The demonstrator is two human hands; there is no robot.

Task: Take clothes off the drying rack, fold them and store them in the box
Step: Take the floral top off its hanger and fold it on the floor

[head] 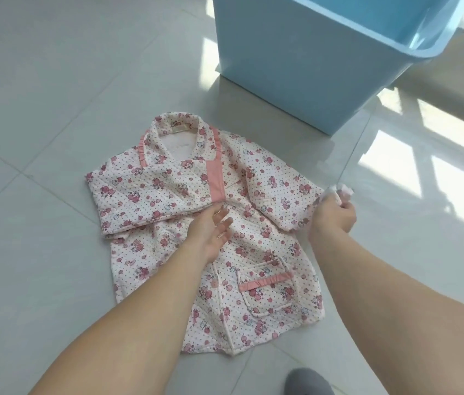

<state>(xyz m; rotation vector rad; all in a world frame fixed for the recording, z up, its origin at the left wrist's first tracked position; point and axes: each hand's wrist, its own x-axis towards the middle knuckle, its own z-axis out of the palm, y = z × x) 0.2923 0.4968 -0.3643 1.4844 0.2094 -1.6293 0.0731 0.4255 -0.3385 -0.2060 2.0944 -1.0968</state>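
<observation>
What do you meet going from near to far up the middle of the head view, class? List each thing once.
Grey slipper toe → pink-trimmed patch pocket → left hand → floral quilted pyjama top's collar → light blue plastic box.

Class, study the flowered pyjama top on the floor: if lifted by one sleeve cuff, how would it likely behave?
The pyjama top would probably droop, since its sleeve bends softly where the right hand grips the cuff. Its quilted, padded look suggests some body, so folds may spring open. It should slide easily on the glossy floor tiles.
</observation>
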